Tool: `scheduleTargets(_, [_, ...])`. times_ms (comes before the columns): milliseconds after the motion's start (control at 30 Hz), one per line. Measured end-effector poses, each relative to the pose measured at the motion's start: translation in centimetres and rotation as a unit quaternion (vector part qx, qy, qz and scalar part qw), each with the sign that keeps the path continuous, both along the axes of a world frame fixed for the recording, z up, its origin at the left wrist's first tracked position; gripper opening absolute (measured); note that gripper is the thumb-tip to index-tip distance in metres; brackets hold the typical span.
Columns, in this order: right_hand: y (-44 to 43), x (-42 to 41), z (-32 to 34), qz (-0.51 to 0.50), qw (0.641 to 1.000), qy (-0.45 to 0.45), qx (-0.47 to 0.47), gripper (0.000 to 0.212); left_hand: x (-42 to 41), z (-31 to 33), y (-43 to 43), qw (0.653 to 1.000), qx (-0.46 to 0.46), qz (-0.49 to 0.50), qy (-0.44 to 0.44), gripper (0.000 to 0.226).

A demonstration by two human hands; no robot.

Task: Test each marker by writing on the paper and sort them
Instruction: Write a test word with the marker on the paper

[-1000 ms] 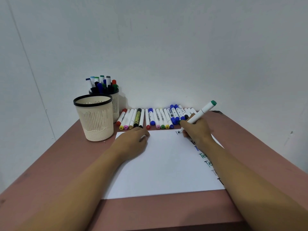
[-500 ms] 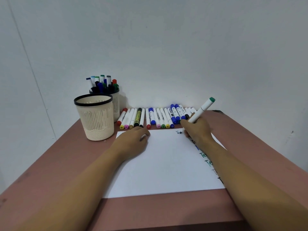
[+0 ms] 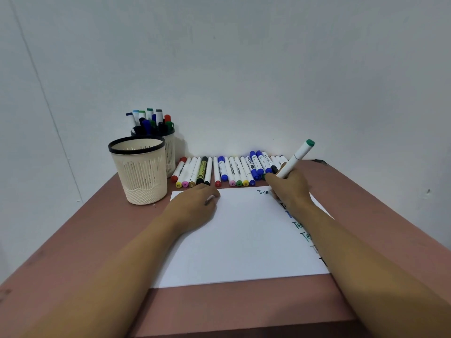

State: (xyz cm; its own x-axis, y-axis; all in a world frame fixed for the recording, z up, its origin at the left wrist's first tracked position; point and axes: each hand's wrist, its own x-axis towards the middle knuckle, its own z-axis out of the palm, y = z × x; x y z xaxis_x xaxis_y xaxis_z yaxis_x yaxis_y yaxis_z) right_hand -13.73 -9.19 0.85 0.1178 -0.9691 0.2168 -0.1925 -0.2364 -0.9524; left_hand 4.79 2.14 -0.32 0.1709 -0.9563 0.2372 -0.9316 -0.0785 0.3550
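Now the right hand point(image 3: 289, 189) grips the green-capped marker point(image 3: 296, 159), tip on the paper point(image 3: 234, 240); left hand point(image 3: 192, 207) rests loosely curled on it

Right hand point(image 3: 289, 189) grips green-capped marker point(image 3: 296, 158) writing on paper point(image 3: 239, 240); left hand point(image 3: 195, 207) rests on it.

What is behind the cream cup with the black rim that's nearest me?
A second cup stands behind it, holding upright markers with blue, green, grey and red caps. The front cup covers that cup's left side, and the markers' lower ends are hidden inside.
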Motion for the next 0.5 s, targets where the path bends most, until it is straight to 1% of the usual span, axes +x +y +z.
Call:
scheduleTargets(133, [0.10,-0.04,0.04,0.019,1.000,-0.018,0.013,0.022,-0.04,-0.05,0.00,1.000,-0.006,0.001,0.000,0.028])
scheduleTargets(233, [-0.02,-0.11,0.05,0.000,0.999,-0.033,0.007,0.019,-0.11,0.01,0.01,1.000,-0.007,0.000,0.000,0.028])
scheduleTargets(367, [-0.12,-0.11,-0.04,-0.011,1.000,-0.016,0.007,0.013,-0.11,0.07,0.06,1.000,-0.005,-0.002,0.003,0.028])
scheduleTargets(500, [-0.03,-0.13,0.07,-0.009,1.000,-0.006,0.001,0.012,-0.09,0.16,0.06,1.000,-0.004,-0.001,0.003,0.028])
